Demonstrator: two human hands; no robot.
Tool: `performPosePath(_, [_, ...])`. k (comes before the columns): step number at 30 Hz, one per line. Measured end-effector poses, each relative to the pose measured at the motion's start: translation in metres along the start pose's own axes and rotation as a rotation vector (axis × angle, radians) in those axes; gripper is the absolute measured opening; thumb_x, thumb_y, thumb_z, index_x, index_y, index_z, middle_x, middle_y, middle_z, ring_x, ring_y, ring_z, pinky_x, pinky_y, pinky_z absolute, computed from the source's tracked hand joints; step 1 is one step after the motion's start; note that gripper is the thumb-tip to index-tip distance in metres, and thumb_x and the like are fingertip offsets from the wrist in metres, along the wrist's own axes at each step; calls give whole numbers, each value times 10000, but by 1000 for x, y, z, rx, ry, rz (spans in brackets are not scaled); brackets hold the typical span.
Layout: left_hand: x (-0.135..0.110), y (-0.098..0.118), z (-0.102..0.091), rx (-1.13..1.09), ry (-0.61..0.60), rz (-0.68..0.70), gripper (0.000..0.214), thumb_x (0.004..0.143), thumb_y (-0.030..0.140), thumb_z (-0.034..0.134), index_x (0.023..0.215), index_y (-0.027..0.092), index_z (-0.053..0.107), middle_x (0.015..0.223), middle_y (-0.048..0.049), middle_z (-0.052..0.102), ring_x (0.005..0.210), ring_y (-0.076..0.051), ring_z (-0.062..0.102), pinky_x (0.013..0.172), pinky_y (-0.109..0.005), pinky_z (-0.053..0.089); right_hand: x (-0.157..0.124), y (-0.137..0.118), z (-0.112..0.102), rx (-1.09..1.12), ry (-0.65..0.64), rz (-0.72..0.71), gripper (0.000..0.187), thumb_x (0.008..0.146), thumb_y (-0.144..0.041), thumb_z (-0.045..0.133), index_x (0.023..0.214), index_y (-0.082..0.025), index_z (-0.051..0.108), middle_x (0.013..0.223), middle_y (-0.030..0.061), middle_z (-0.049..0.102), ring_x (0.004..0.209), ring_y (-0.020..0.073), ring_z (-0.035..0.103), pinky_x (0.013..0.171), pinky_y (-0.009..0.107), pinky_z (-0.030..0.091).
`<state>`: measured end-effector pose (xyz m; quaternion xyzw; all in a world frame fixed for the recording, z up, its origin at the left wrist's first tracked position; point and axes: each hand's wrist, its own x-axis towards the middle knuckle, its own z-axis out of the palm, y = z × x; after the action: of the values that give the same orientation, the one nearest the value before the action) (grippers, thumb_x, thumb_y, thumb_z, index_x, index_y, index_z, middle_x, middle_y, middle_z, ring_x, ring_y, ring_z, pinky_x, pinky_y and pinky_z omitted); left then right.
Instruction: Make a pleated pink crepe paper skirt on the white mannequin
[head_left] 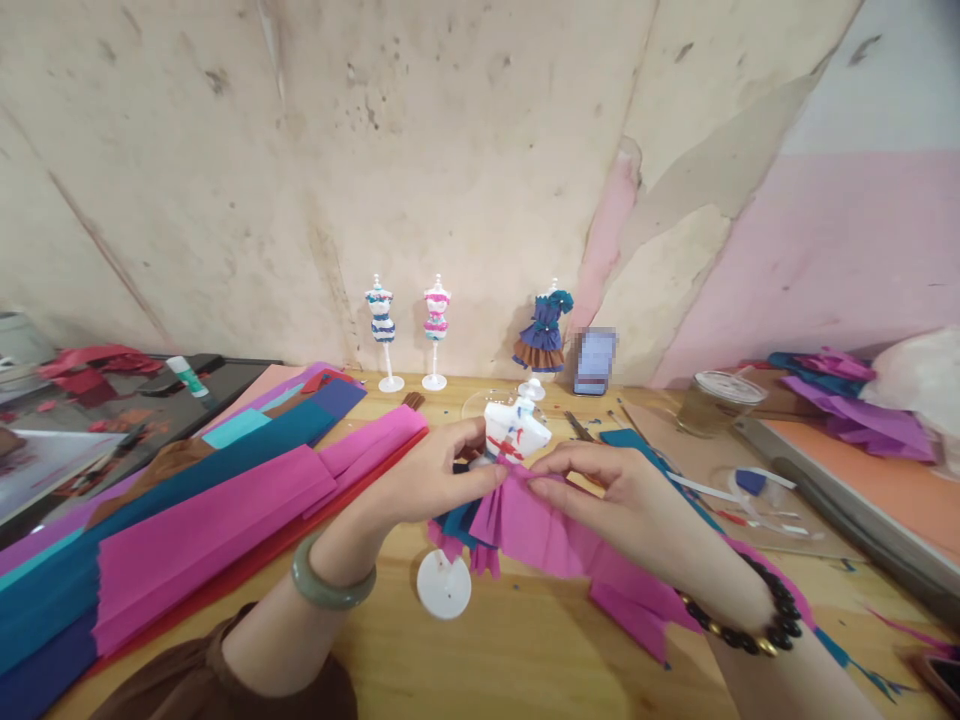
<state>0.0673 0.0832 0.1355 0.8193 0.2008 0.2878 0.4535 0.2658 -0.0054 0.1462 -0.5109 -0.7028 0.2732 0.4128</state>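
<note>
A small white dress form [517, 428] lies tilted between my hands, its round base [444, 584] towards me. Red and blue marks show on its torso. Pink crepe paper [536, 525] is gathered at its waist, over teal and pink layers [459, 524]. My left hand [442, 465] is closed around the form's waist, the thumb pressing on the top edge of the pink paper. With thumb and fingers, my right hand [600, 485] pinches the same edge just to the right. The rest of the pink strip trails under my right forearm.
Folded crepe paper strips [217, 500] cover the table's left side. Two bare-skirted forms [382, 330] [436, 325] and one dressed form [541, 335] stand by the wall. A phone [595, 362], a lidded cup [720, 402] and a glue stick [186, 376] are around.
</note>
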Motion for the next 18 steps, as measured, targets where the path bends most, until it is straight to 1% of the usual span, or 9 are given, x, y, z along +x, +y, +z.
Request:
performPosePath(4, [-1, -3, 0, 15, 31, -8, 225, 852, 324, 637, 991, 149, 661, 902, -59, 682, 862, -205, 623, 818, -322, 501, -1, 0, 3, 14, 6, -50, 146, 871, -301, 639, 892, -262, 778, 940, 24, 773, 897, 192, 702, 780, 295, 566])
performPosePath(8, [-1, -3, 1, 19, 38, -5, 215, 845, 341, 645, 959, 160, 664, 864, -48, 669, 857, -208, 617, 816, -326, 500, 0, 1, 7, 30, 23, -88, 137, 872, -268, 639, 884, -268, 775, 947, 18, 767, 898, 181, 698, 787, 288, 567])
performPosePath(12, [0, 0, 1, 10, 44, 0, 210, 846, 326, 639, 963, 154, 659, 900, -62, 679, 864, -213, 621, 824, -335, 500, 2, 2, 11, 38, 48, -94, 128, 854, -244, 641, 846, -253, 769, 887, 15, 768, 828, 170, 701, 768, 284, 576])
performPosePath(15, [1, 0, 1, -5, 25, 10, 219, 865, 303, 606, 1013, 147, 649, 973, -80, 684, 876, -210, 624, 830, -340, 500, 2, 2, 14, 68, 80, -50, 112, 841, -259, 646, 821, -239, 754, 881, 25, 775, 831, 178, 712, 740, 278, 587])
performPosePath(18, [0, -1, 1, -7, 18, -2, 232, 869, 282, 587, 1043, 135, 636, 993, -86, 679, 873, -207, 624, 828, -344, 503, 1, 1, 15, 92, 111, -19, 104, 824, -274, 659, 776, -228, 739, 852, 27, 777, 813, 182, 720, 743, 278, 593])
